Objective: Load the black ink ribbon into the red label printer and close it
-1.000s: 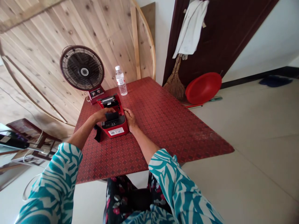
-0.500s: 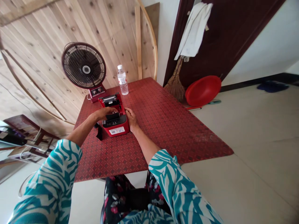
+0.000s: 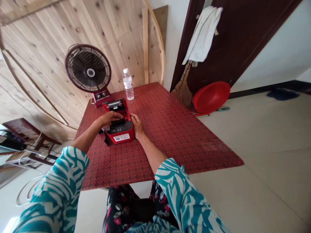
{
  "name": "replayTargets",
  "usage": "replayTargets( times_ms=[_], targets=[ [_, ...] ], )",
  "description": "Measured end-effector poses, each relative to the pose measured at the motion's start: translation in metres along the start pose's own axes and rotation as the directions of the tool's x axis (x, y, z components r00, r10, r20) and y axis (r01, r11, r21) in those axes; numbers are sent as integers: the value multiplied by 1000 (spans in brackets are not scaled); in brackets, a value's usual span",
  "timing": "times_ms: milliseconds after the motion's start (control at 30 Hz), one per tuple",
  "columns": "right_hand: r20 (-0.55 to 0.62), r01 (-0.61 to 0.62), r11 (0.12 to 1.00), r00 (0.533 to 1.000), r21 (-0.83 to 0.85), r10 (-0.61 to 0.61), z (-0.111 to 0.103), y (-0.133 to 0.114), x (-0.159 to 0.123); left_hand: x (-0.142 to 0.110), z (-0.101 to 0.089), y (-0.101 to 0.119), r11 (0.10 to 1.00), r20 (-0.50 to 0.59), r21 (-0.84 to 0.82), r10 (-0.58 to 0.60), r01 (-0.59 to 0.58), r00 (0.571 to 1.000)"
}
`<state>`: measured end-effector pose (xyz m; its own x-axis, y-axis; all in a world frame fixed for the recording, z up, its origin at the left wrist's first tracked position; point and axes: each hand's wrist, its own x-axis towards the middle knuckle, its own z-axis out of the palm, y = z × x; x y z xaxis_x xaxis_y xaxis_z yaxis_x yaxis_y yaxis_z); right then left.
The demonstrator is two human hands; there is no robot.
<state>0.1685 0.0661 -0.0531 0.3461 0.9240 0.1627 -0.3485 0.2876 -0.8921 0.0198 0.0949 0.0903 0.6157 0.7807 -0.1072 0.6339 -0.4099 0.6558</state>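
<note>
A red and black label printer (image 3: 121, 132) sits on the table with its lid tipped back, a white sticker on its front. My left hand (image 3: 112, 117) reaches over from the left into the open compartment, its fingers bent down at a dark piece (image 3: 118, 122) inside. That piece is partly covered by the fingers, and its exact kind does not show. Against the printer's right side lies my right hand (image 3: 137, 124), fingers wrapped along the casing and steadying it. A black strap-like thing (image 3: 106, 138) lies just left of the printer.
Behind the printer stand a dark red fan (image 3: 90, 72) and a water bottle (image 3: 128, 84). The red patterned table (image 3: 170, 136) ends close to my lap. Right of it, a broom (image 3: 183, 85) and a red basin (image 3: 212, 97) are on the floor by the door.
My left hand and the dark piece have gone slightly lower into the printer's compartment. The right hand stays on the casing. The view has shifted a little.
</note>
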Motion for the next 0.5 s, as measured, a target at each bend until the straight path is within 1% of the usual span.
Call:
replayTargets(
  times_ms=[67, 133, 167, 233, 300, 367, 433, 500],
  targets=[
    [5, -11, 1000, 1000, 13, 11, 0, 1, 0, -19, 2, 3, 996, -138, -90, 4, -16, 990],
    [0, -15, 1000, 1000, 22, 15, 0, 2, 0, -42, 8, 4, 984, -261, -173, -2, -45, 965],
    [-4, -13, 1000, 1000, 24, 14, 0, 1, 0, -54, 12, 3, 979, -304, -193, 2, -64, 953],
    [-8, -12, 1000, 1000, 23, 13, 0, 0, -1, -73, 24, 2, 979, -351, -186, 11, -81, 936],
    [-1, -14, 1000, 1000, 14, 14, -1, -2, -1, -86, 39, -1, 991, -394, -117, 16, -67, 919],
    [9, -16, 1000, 1000, 6, 16, -1, -6, -2, -90, 53, -5, 998, -463, -5, 55, -64, 884],
    [12, -16, 1000, 1000, 2, 16, 0, -9, -4, -89, 65, -10, 990, -530, 105, 140, -99, 837],
    [5, -15, 1000, 1000, 0, 15, 0, -12, -7, -86, 73, -16, 969, -569, 188, 238, -158, 787]
  ],
)
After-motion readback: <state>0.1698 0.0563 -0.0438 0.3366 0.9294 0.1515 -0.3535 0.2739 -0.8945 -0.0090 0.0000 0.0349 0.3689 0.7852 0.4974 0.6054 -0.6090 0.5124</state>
